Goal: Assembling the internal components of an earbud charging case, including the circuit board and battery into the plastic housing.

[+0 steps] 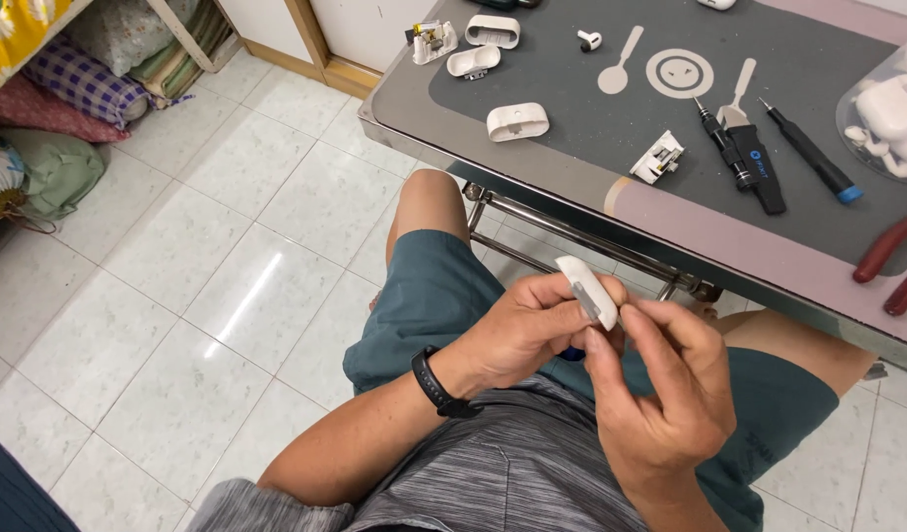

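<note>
White floor tiles lie below; short of the counter (571,187) edge, above the lap, the left hand (517,330) pinches a white earbud-case shell (584,288) (long axis slanting down-right) with the right hand (660,394) fingertips closed on its lower end.

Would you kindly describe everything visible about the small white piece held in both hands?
The white piece is a small, rounded oblong shell, seemingly smooth plastic, with a grey metallic strip along its near edge. It is tilted, held above the lap in front of the table edge. The left hand grips it from below, and the right hand pinches its lower end with its fingertips.
</note>
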